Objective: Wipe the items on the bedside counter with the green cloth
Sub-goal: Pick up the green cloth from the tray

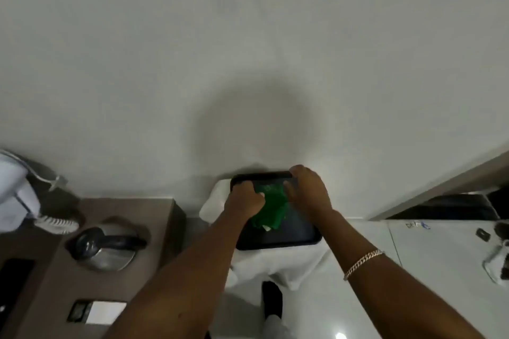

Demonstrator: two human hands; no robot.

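Nearest me on the brown counter (154, 217) sit a flat white card (106, 311) and a rounded steel kettle (106, 249) with a dark handle; farther left, a white phone's coiled cord (56, 224). My left hand (243, 201) is closed on the crumpled green cloth (268, 210), pressing it onto a smooth black tray (289, 237) with rounded corners. My right hand (308, 187) clamps the tray's far rim. The tray rests on white draped fabric (275, 264) against the wall.
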